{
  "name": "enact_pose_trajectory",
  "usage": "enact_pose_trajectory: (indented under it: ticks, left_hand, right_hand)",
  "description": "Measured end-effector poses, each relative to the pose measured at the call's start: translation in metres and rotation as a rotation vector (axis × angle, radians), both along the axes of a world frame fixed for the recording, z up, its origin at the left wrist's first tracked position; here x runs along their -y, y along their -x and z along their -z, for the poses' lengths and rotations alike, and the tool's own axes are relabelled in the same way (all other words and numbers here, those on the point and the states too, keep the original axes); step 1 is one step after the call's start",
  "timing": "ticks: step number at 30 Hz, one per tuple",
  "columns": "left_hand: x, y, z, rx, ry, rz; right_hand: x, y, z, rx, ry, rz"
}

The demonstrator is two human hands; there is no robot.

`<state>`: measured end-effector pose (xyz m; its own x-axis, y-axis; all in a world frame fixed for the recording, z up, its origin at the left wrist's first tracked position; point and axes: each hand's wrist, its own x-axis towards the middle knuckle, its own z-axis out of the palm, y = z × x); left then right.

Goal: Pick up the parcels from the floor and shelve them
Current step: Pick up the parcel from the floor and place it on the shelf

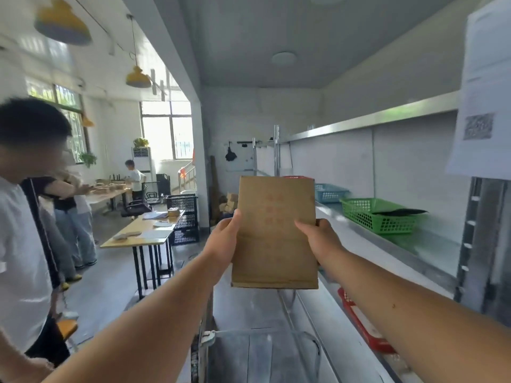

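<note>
A flat brown paper parcel with faint red print is held upright in front of me, at arm's length. My left hand grips its left edge, thumb on the front. My right hand grips its right edge the same way. The parcel hangs in the air just left of a long white shelf that runs along the right wall. The fingers behind the parcel are hidden.
On the shelf stand a green basket holding a dark flat item, a blue basket and a red one further back. A red basket sits on a lower level. A person stands close at left; wooden table, black crate.
</note>
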<state>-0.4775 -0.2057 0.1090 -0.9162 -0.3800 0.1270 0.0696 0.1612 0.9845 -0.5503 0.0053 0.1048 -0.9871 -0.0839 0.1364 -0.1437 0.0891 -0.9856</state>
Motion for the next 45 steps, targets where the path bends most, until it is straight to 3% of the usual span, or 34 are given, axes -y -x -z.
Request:
enact_pose_trajectory:
  ticks: [8, 13, 23, 32, 37, 45]
  left_hand:
    - [-0.006, -0.039, -0.093, -0.168, 0.071, -0.038]
    - [-0.006, -0.062, -0.143, -0.251, 0.109, -0.063]
    - [0.002, -0.100, -0.221, -0.178, 0.055, -0.055]
    - [0.003, -0.102, -0.245, -0.255, 0.149, -0.147]
    - [0.008, -0.097, -0.234, -0.253, 0.019, -0.105]
    - [0.007, -0.099, -0.216, -0.224, -0.152, -0.053]
  right_hand:
    - [0.000, -0.036, -0.094, -0.147, 0.078, -0.063]
    - [0.001, -0.064, -0.154, -0.204, -0.003, -0.091]
    - [-0.001, -0.083, -0.231, -0.278, 0.047, -0.136]
    - [-0.001, -0.085, -0.253, -0.119, 0.221, -0.183]
    - [-0.005, -0.074, -0.246, -0.003, 0.295, -0.214]
    - [-0.002, -0.054, -0.230, 0.003, 0.276, -0.246]
